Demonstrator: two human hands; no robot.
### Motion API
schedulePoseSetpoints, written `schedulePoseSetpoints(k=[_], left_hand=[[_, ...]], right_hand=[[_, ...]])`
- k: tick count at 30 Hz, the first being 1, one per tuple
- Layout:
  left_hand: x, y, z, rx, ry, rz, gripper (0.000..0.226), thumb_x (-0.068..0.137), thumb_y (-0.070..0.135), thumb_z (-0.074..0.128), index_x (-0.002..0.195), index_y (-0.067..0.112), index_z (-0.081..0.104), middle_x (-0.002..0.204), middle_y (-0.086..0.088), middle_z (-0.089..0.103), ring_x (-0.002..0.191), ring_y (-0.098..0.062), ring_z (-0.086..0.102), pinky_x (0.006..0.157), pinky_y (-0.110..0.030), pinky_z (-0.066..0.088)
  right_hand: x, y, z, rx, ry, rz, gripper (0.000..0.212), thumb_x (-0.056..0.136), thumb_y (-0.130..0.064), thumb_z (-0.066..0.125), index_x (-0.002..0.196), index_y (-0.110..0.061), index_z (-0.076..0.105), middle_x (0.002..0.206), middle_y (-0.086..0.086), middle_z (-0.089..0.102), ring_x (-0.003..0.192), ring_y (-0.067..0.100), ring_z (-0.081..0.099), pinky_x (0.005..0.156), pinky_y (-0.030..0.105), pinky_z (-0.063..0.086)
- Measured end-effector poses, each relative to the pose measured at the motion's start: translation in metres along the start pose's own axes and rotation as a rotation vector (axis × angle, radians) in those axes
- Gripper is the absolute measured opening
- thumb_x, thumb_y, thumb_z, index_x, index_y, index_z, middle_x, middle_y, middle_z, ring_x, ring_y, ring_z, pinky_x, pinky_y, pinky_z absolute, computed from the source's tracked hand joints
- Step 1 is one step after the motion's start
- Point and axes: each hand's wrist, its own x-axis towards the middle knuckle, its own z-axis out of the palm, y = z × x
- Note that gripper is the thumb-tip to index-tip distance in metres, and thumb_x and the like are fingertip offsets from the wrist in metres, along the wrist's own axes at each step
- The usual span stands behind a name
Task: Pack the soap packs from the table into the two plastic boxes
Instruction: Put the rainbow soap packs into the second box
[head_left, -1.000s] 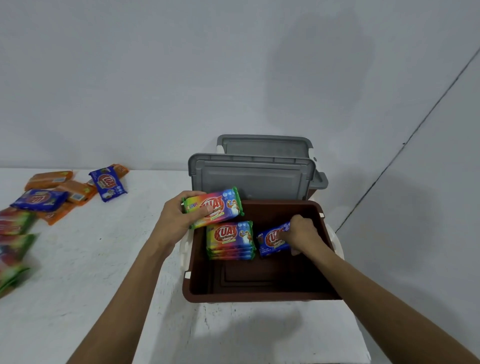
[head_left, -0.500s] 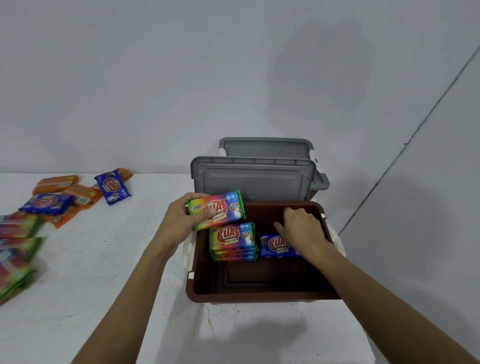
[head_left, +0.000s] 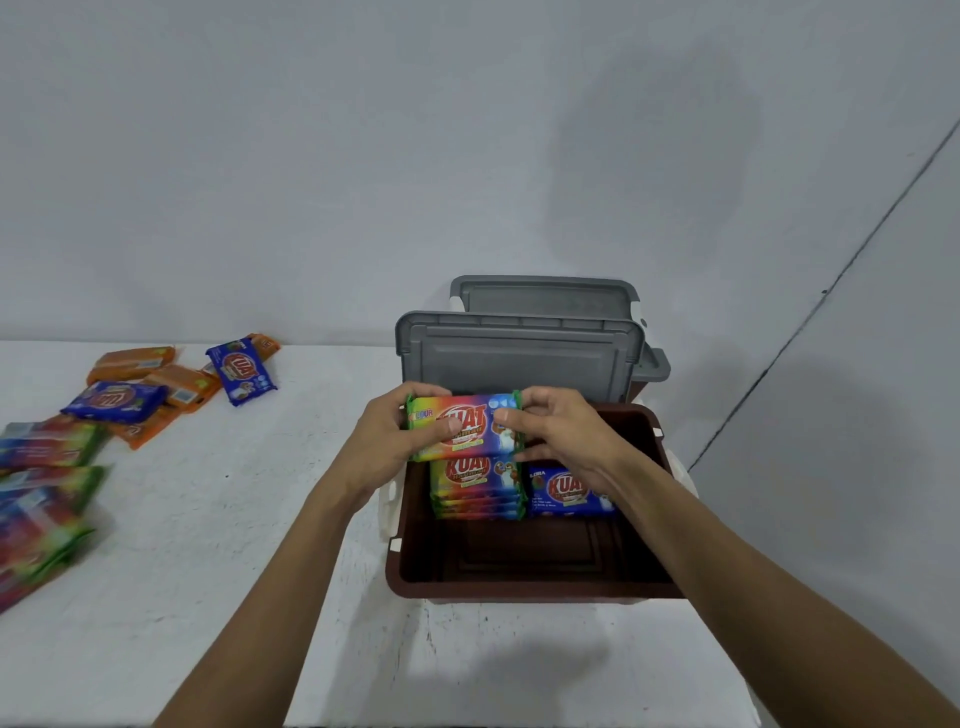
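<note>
1. Head view: L hand (head_left: 387, 441) & R hand (head_left: 566, 441) both grip one rainbow pack (head_left: 467, 423). Each pinches an end w/ thumb on the printed face. Pack is held level at frame centre, just above the far-left part of the brown box (head_left: 519, 590), not yet set down.
2. Done so far: inside the box, at the upper left of its floor, sits a rainbow stack (head_left: 475, 488). Just right of it a blue pack (head_left: 569, 491) lies flat, partly behind the R wrist. Near half of the box floor is bare.
3. Step in hand, I'd judge: adding the held pack on top of the stack.
4. Left to do: plenty. Loose packs lie on the table (head_left: 208, 545) at left & upper left of frame, well apart from the box. Task looks early, prob. under half.
5. 2nd box: can't make it out. Two grey lids (head_left: 519, 358) stand upright behind the brown box, one behind the other, & may hide it.
6. Count, in box: rainbow stack approx 4 (top face + edges below, exact no. unsure); blue 1 visible.
7. Count, in hands: 1 rainbow.
8. Count, on table:
   - blue packs (head_left: 241, 370): 2
   - orange packs (head_left: 132, 358): approx 4, overlapping
   - rainbow packs (head_left: 47, 444): at left edge, blurred & cut off, at least 3, can't fix the no.
</note>
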Motion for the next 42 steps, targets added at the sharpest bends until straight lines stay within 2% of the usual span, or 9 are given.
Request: schedulePoseSetpoints(k=[3, 8, 14, 21, 26, 30, 34, 37, 42], left_hand=[[0.003, -0.006, -0.007, 0.105, 0.049, 0.025, 0.023, 0.087, 0.032, 0.067, 0.108, 0.025, 0.061, 0.099, 0.007, 0.070, 0.093, -0.012, 0.068, 0.062, -0.021, 0.056], [0.010, -0.024, -0.015, 0.466, 0.283, 0.148, 0.011, 0.092, 0.030, 0.064, 0.102, 0.027, 0.064, 0.107, 0.012, 0.065, 0.089, -0.004, 0.060, 0.071, -0.020, 0.048], [0.010, -0.032, -0.013, 0.575, 0.261, 0.131, 0.019, 0.092, 0.036, 0.062, 0.106, 0.025, 0.069, 0.121, 0.001, 0.063, 0.083, -0.001, 0.056, 0.075, -0.021, 0.044], [0.008, -0.031, -0.018, 0.608, 0.200, 0.126, 0.029, 0.093, 0.038, 0.061, 0.117, 0.024, 0.068, 0.127, 0.000, 0.060, 0.085, -0.001, 0.055, 0.077, -0.020, 0.042], [0.006, -0.031, -0.020, 0.598, 0.172, 0.125, 0.032, 0.094, 0.036, 0.059, 0.122, 0.023, 0.067, 0.131, -0.001, 0.058, 0.091, -0.003, 0.055, 0.075, -0.014, 0.039], [0.004, -0.031, -0.027, 0.599, 0.120, 0.121, 0.032, 0.095, 0.038, 0.057, 0.123, 0.025, 0.065, 0.133, 0.001, 0.058, 0.093, -0.003, 0.054, 0.070, -0.008, 0.036], [-0.005, -0.032, -0.046, 0.572, 0.123, 0.095, 0.031, 0.094, 0.038, 0.058, 0.121, 0.026, 0.066, 0.130, 0.004, 0.061, 0.097, -0.005, 0.056, 0.079, -0.020, 0.041], [-0.016, -0.037, -0.064, 0.554, 0.124, 0.067, 0.032, 0.094, 0.039, 0.057, 0.122, 0.027, 0.065, 0.126, 0.006, 0.063, 0.098, -0.006, 0.057, 0.080, -0.022, 0.043], [-0.038, -0.051, -0.106, 0.529, 0.137, 0.001, 0.032, 0.093, 0.042, 0.058, 0.122, 0.031, 0.063, 0.112, 0.016, 0.061, 0.091, 0.001, 0.059, 0.076, -0.019, 0.047]], right_hand=[[-0.005, -0.004, -0.009, 0.015, -0.003, 0.017, 0.018, 0.089, -0.017, 0.068, 0.102, -0.006, 0.061, 0.094, 0.006, 0.074, 0.083, 0.013, 0.073, 0.061, 0.023, 0.058], [-0.006, 0.009, -0.018, -0.085, 0.044, 0.078, 0.019, 0.090, -0.019, 0.068, 0.102, -0.006, 0.062, 0.096, 0.008, 0.074, 0.086, 0.016, 0.073, 0.064, 0.026, 0.060], [0.008, 0.036, 0.003, -0.141, 0.159, 0.155, 0.023, 0.089, -0.020, 0.070, 0.101, -0.002, 0.062, 0.105, 0.016, 0.072, 0.088, 0.019, 0.072, 0.061, 0.026, 0.059], [0.010, 0.038, 0.020, -0.658, 0.359, 0.035, 0.037, 0.086, -0.033, 0.074, 0.072, -0.011, 0.048, 0.085, 0.009, 0.065, 0.069, 0.024, 0.073, 0.060, 0.042, 0.062], [0.010, 0.036, 0.020, -0.526, 0.293, 0.120, 0.030, 0.088, -0.031, 0.072, 0.086, -0.007, 0.055, 0.094, 0.012, 0.067, 0.068, 0.020, 0.073, 0.059, 0.035, 0.062], [0.007, 0.032, 0.013, -0.495, 0.285, 0.156, 0.048, 0.090, -0.043, 0.066, 0.112, -0.002, 0.056, 0.100, 0.013, 0.068, 0.065, 0.015, 0.071, 0.048, 0.023, 0.057], [0.001, 0.020, 0.007, -0.713, 0.339, 0.033, 0.056, 0.092, -0.054, 0.055, 0.097, 0.001, 0.064, 0.074, 0.011, 0.071, 0.064, 0.020, 0.071, 0.064, 0.036, 0.062], [0.000, 0.008, 0.013, -0.756, 0.377, -0.092, 0.052, 0.092, -0.057, 0.054, 0.094, -0.006, 0.065, 0.076, 0.007, 0.071, 0.072, 0.021, 0.069, 0.076, 0.045, 0.059], [0.000, -0.020, 0.060, -0.696, 0.280, -0.247, 0.045, 0.090, -0.058, 0.055, 0.100, -0.016, 0.067, 0.091, 0.000, 0.071, 0.089, 0.017, 0.068, 0.082, 0.040, 0.056]])
